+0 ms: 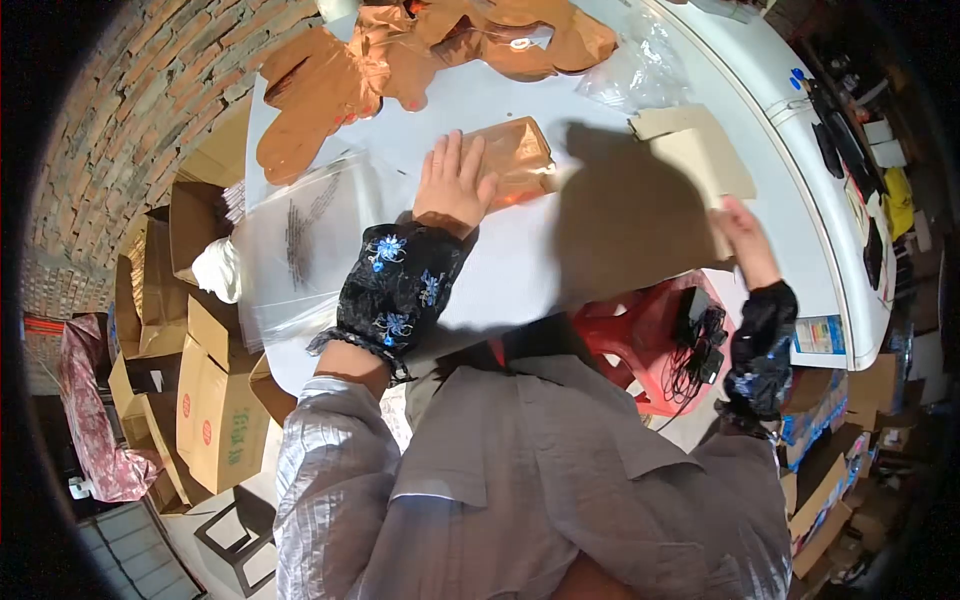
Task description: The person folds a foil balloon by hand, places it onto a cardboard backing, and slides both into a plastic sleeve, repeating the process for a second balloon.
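My left hand (453, 190) lies with its fingers stretched out on the near left part of a shiny copper-orange film package (515, 160) on the white table (500, 265). At the right, my right hand (748, 243) has its fingers bent around the near edge of a beige cardboard sheet (700, 165). A second beige cardboard piece (662, 122) lies partly under that sheet. Left of my left hand is a stack of clear plastic bags (305, 235) with dark print. Black sleeve covers with blue flowers are on both forearms.
Copper-orange film packages (330, 95) spread along the table's far side, beside a crumpled clear plastic bag (640, 65). A red plastic stool (650, 340) with black cables (690, 360) stands below. Cardboard boxes (215, 400) fill the left; a white appliance (800, 170) stands at right.
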Action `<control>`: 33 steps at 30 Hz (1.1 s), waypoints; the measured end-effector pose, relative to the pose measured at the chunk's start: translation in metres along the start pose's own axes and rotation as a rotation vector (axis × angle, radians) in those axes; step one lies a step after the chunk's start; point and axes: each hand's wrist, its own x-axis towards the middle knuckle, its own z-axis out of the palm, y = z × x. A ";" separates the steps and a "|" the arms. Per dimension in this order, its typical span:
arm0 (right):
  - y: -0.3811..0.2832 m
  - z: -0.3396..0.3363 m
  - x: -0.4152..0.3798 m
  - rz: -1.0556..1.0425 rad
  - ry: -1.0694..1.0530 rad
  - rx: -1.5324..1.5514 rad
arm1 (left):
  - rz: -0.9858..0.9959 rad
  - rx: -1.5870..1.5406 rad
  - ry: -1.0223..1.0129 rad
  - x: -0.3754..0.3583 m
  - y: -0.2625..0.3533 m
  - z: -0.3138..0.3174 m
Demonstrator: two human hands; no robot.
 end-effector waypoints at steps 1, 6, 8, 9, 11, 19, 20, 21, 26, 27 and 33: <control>-0.001 -0.013 0.003 0.004 0.102 0.073 | 0.002 -0.009 0.002 0.000 0.001 -0.001; 0.013 -0.041 0.044 0.028 0.250 0.295 | 0.008 0.017 -0.067 0.001 0.001 -0.009; 0.038 -0.042 0.068 0.038 0.268 0.134 | 0.012 0.016 -0.087 0.002 0.003 -0.011; 0.056 -0.043 0.080 0.050 0.239 0.111 | 0.018 0.014 -0.083 0.001 0.002 -0.010; 0.060 -0.042 0.082 0.073 0.247 0.055 | 0.026 0.025 -0.080 0.000 0.000 -0.009; 0.052 -0.029 0.078 -0.133 0.436 -0.390 | 0.009 0.004 -0.084 0.000 0.005 -0.014; 0.051 -0.025 0.079 -0.188 0.481 -0.498 | 0.004 -0.007 -0.083 0.001 0.005 -0.013; 0.039 -0.019 0.072 -0.259 0.535 -0.730 | -0.003 -0.016 -0.081 0.000 0.004 -0.013; -0.025 0.055 0.047 -0.805 0.207 -0.619 | 0.002 0.010 -0.056 0.000 0.004 -0.011; -0.024 0.079 0.048 -0.901 0.154 -0.636 | 0.003 0.009 -0.058 0.000 0.004 -0.011; -0.029 0.183 0.060 -1.145 -0.132 -0.485 | 0.010 -0.005 -0.040 0.000 0.004 -0.012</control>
